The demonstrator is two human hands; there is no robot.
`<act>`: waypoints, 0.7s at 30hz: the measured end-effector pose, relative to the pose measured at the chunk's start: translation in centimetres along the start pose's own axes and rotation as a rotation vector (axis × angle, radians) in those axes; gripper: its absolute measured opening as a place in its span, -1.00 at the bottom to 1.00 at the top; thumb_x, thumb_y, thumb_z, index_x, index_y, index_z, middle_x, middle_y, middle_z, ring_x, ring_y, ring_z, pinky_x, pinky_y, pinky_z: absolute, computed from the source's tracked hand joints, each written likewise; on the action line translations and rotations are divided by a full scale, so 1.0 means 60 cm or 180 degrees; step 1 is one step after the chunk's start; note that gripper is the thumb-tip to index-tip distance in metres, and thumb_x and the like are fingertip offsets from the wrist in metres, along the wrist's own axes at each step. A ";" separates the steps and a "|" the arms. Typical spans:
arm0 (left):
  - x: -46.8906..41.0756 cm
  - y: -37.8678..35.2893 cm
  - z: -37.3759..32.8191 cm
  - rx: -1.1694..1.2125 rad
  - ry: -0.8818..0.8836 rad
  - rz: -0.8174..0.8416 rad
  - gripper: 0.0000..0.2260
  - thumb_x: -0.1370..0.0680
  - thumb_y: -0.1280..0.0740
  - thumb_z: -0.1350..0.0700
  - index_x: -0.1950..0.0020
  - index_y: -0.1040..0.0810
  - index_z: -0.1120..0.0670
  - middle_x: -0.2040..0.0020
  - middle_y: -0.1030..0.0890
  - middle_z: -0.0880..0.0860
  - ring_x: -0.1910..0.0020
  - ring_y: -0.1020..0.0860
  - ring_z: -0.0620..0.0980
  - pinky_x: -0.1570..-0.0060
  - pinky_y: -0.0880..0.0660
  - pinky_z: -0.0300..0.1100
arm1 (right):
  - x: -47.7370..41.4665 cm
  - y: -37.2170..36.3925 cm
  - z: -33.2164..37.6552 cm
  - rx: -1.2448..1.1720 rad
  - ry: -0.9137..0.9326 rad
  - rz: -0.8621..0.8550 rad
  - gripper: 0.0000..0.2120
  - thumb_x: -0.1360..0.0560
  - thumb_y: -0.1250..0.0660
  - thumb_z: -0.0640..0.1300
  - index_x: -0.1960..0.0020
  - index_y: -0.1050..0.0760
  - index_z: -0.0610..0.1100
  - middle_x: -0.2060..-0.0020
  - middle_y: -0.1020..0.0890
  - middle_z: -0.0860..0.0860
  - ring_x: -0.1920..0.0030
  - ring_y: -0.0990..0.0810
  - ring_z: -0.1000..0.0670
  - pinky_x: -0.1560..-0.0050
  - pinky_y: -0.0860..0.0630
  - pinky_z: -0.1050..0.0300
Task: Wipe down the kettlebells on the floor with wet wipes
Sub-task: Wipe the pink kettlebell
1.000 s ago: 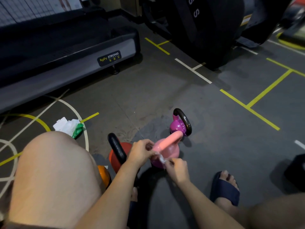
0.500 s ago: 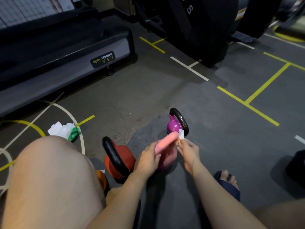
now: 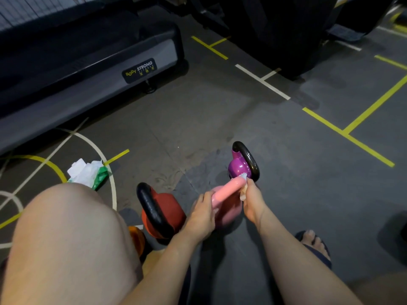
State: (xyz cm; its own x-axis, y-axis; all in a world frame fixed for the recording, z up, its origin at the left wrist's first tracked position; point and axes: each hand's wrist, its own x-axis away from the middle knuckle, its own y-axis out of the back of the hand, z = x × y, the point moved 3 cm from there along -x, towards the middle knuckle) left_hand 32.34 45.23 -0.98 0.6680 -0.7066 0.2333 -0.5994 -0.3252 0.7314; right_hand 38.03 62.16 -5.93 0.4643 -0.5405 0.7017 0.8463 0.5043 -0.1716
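Gym floor [image 3: 220,111], machine [image 3: 66,91] labelled BODY STRONG, left hand [image 3: 201,216] gripping pink kettlebell [image 3: 228,213], right hand [image 3: 253,199] seemingly pinching wipe [image 3: 243,176].

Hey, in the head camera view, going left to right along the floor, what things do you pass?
Wet wipes pack → red kettlebell → pink kettlebell → foot in a sandal. The purple kettlebell overlaps the pink one, so it is skipped.

Only a sliver of the orange kettlebell [image 3: 136,238] peeks out from behind the left knee [image 3: 66,238]. The wet wipe [image 3: 243,176] is mostly buried under the right hand [image 3: 253,200] (just a white corner showing). The treadmill [image 3: 88,69] runs off the left edge, and the dark shape [image 3: 399,236] cut by the right edge can't be identified.
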 end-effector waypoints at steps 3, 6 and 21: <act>-0.002 -0.003 0.003 0.0012 0.0021 -0.0004 -0.59 -0.59 -0.29 0.21 -0.43 -0.37 0.04 -0.24 -0.49 0.09 -0.22 -0.49 0.12 -0.28 -0.38 -0.06 | 0.009 -0.015 0.004 -0.0156 -0.0052 0.0004 -0.79 -0.34 -0.39 0.12 0.25 -0.60 -0.02 0.35 -0.59 0.01 0.22 -0.55 -0.02 0.06 -0.43 0.02; -0.002 -0.003 0.002 0.0012 0.0059 -0.0004 -0.58 -0.58 -0.29 0.22 -0.44 -0.37 0.04 -0.26 -0.48 0.09 -0.23 -0.48 0.12 -0.29 -0.39 -0.02 | 0.026 -0.035 0.022 -0.0027 0.0290 -0.0029 -0.87 -0.37 -0.34 0.05 0.29 -0.54 0.02 0.34 -0.55 0.06 0.21 -0.51 -0.01 0.03 -0.44 0.02; 0.020 0.033 0.020 0.0328 0.0438 0.0075 -0.30 -0.54 -0.44 0.04 -0.59 -0.22 0.16 -0.48 -0.42 0.15 -0.46 -0.39 0.09 -0.40 -0.27 -0.17 | 0.154 -0.047 -0.021 0.4307 0.3817 0.0534 -0.59 -0.65 -0.14 -0.13 -0.47 -0.39 -0.16 -0.44 -0.44 0.01 -0.57 -0.15 -0.04 -0.56 -0.07 -0.04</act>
State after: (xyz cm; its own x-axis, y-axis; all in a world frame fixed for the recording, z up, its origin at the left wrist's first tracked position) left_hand 31.38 42.98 -0.02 0.7030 -0.6245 0.3402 -0.6529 -0.3773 0.6567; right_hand 40.28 54.88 0.16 0.9461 -0.2620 -0.1903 0.2871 0.4069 0.8672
